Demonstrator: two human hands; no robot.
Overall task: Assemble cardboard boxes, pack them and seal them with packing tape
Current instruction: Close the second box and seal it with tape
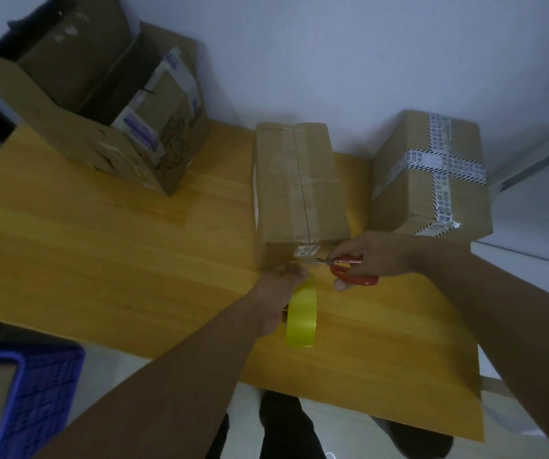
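A yellow wooden desk (101, 243) is standing against a pale wall. At the centre of the frame the left hand (279, 293) is gripping one roll of yellow packing tape (301, 318), fingertips against the near end of the middle box (299, 187), while the right hand (375, 256) is clenching the red handles of one pair of scissors (349, 268), blades pointing at that end. Three cardboard boxes are sitting on the desk: this taped one, a box with printed tape (432, 180) at right and an open box (117, 111) at upper left, with one blue crate (34, 409) showing at lower left.
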